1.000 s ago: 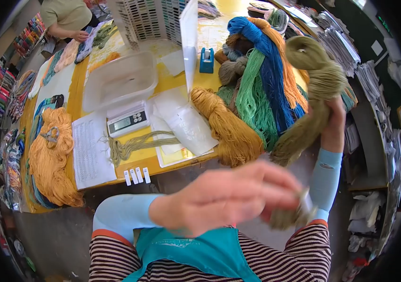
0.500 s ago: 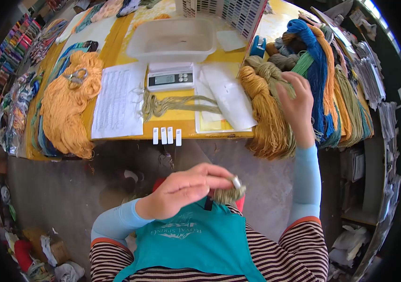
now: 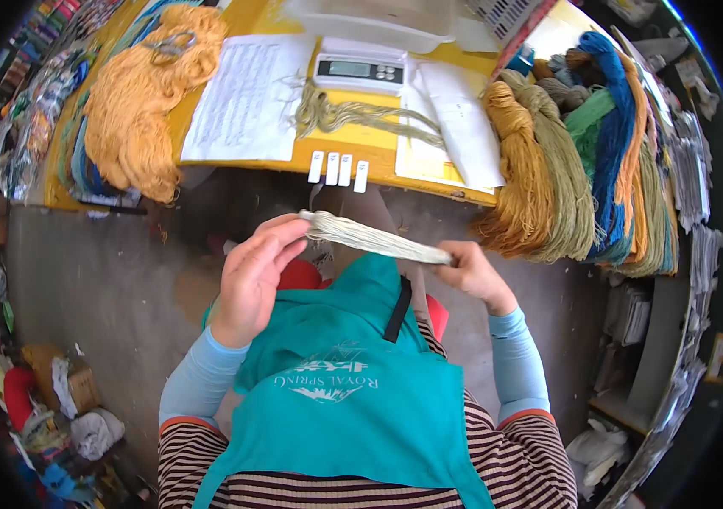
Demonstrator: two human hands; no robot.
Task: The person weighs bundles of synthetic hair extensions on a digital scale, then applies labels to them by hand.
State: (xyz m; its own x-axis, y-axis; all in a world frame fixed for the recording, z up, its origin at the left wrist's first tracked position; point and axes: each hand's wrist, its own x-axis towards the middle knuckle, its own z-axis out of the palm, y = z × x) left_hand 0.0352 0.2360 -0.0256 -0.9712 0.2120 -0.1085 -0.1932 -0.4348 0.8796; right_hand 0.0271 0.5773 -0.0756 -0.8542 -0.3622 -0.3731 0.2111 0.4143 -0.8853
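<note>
A pale green skein of thread (image 3: 378, 238) is stretched nearly level above my lap, sloping down slightly to the right. The fingertips of my left hand (image 3: 251, 276) pinch its left end, where a small white band shows. At the other end my right hand (image 3: 476, 276) is closed round the strands. Beyond my hands, a loose olive bundle of thread (image 3: 361, 117) lies on the yellow table (image 3: 293, 172), just in front of a digital scale (image 3: 360, 69). Several small white tags (image 3: 338, 169) are at the table's front edge.
At the left lies a big orange hank (image 3: 136, 110) with scissors (image 3: 173, 42) on it. A printed sheet (image 3: 247, 102) and white packets (image 3: 463, 123) flank the scale. Golden (image 3: 510, 161), olive (image 3: 561, 178) and blue (image 3: 603, 127) hanks hang over the right edge. Behind stands a plastic tub (image 3: 378, 21).
My right hand has left the olive hank on the table and come down to grip the skein's free end. My left hand has turned upward, and the skein is now pulled straight. The view has shifted.
</note>
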